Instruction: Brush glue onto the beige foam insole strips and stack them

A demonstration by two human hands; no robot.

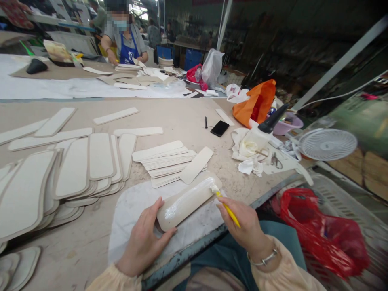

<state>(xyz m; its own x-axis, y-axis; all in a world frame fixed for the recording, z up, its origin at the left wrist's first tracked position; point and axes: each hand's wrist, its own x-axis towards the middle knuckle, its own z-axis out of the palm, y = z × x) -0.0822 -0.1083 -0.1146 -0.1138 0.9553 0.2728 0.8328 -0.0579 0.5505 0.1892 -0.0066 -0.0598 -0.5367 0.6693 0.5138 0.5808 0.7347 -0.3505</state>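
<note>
A long cream panel [188, 201] with rounded corners lies before me, its top shiny with a wet coat. My left hand [145, 232] grips the panel's near left end, thumb on one side and fingers on the other. In my right hand [242, 221] is a brush [228, 210] with a yellow handle. Its whitish bristles touch the panel's far right end. Under the panel is a white sheet [124, 226]. Just beyond it, a fanned stack of narrow cream strips [165, 159] has one loose strip [197, 165] across its right side.
Large stacks of cream panels [72, 167] cover the left side. A phone [220, 128], an orange bag [256, 103], scissors [276, 161] and a white fan [327, 144] are at right. A red bag [324, 230] hangs over a basket. A co-worker [125, 42] works across the table.
</note>
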